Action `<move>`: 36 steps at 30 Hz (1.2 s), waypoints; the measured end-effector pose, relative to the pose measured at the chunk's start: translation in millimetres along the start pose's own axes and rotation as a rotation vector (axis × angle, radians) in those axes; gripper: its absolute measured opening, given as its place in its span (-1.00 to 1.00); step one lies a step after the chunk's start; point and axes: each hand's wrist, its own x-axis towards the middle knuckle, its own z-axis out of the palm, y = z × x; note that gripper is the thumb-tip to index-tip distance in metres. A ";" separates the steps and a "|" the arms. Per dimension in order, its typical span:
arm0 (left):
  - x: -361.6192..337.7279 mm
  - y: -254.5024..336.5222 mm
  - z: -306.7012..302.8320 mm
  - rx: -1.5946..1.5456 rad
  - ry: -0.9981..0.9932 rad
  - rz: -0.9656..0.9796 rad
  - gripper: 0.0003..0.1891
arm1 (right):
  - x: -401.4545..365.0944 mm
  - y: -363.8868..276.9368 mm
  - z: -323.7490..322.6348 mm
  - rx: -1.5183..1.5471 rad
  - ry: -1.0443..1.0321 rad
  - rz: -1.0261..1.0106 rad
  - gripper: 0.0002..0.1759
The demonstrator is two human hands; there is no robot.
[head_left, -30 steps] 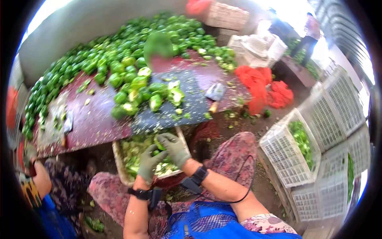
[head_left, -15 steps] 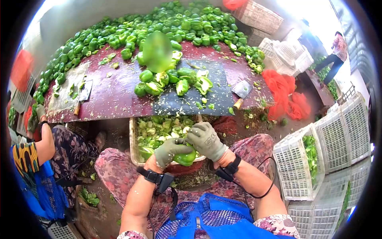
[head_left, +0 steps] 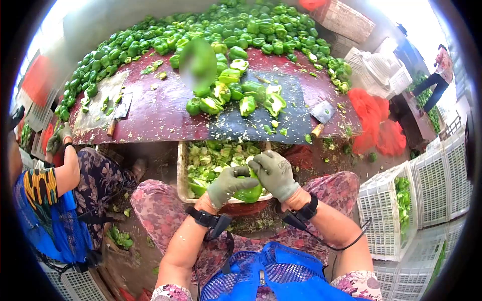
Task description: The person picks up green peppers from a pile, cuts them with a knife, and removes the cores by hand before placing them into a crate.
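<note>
A green bell pepper (head_left: 249, 192) is held low over the near edge of a crate (head_left: 182, 173) of pepper cores and scraps. My gloved left hand (head_left: 226, 186) wraps round its left side, thumb across the top. From the right, my gloved right hand (head_left: 275, 173) has its fingers curled against the pepper's upper end; whatever lies beneath those fingertips is hidden. Beyond the crate, several cut peppers (head_left: 247, 106) lie on a dark board (head_left: 226, 128). A broad-bladed knife (head_left: 322, 114) with a wooden handle rests to their right.
Whole green peppers (head_left: 281, 30) are heaped along the back of the red table (head_left: 165, 113). Another knife (head_left: 120, 109) lies at its left. A co-worker (head_left: 63, 200) sits on my left. White crates (head_left: 384, 210) stand on my right, near red netting (head_left: 370, 125).
The view has swung slightly left, so the table and crate appear farther right. Both hands stay on the pepper, with the right fingers slightly shifted against it.
</note>
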 end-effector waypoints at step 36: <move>32.7 -46.9 -25.9 -0.104 0.507 0.256 -0.39 | -54.0 61.6 -93.7 0.583 0.190 0.725 -0.73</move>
